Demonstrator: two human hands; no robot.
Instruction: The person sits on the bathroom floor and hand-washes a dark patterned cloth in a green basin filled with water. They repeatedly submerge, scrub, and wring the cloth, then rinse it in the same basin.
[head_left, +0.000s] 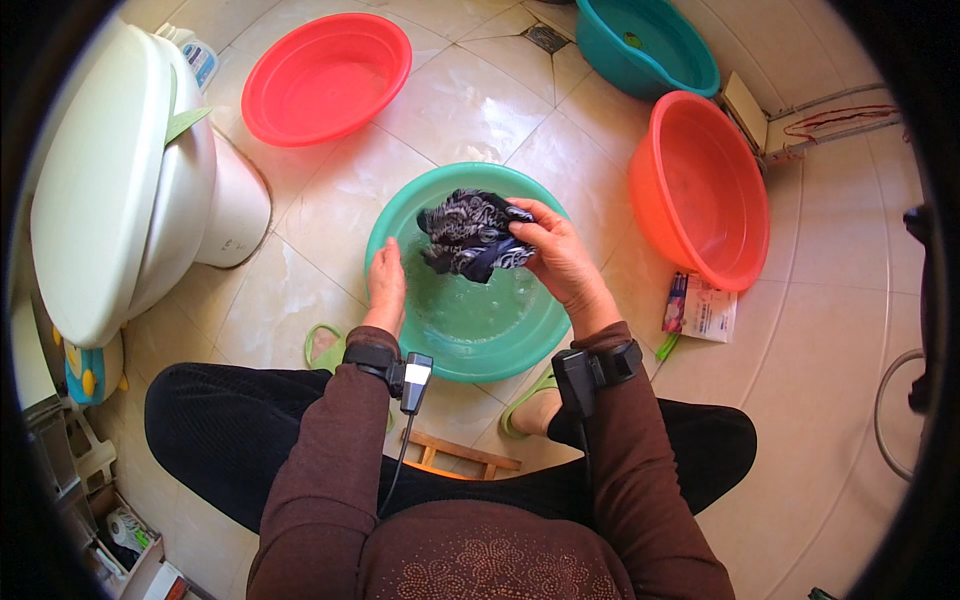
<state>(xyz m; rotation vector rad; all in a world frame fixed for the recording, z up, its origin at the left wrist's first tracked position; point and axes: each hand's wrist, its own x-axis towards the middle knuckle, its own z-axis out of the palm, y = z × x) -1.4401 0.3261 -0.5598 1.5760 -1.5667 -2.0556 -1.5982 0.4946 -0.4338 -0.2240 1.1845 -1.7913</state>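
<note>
A bunched piece of dark patterned cloth (476, 232) is gripped by my right hand (559, 259) at its right side, above a green plastic basin (480, 367). Water with some bubbles lies in the basin. My left hand (386, 285) is at the basin's left rim, upright with its palm turned inward. It is apart from the cloth and holds nothing that I can see. Both wrists carry black straps with small boxes and cables.
Around the tiled floor stand a pink basin (326, 79), a tilted orange basin (709, 191) and a teal basin (649, 49). The white toilet (112, 187) is at left. A printed packet (701, 307) lies by the orange basin. A wooden stool (461, 452) shows between the legs.
</note>
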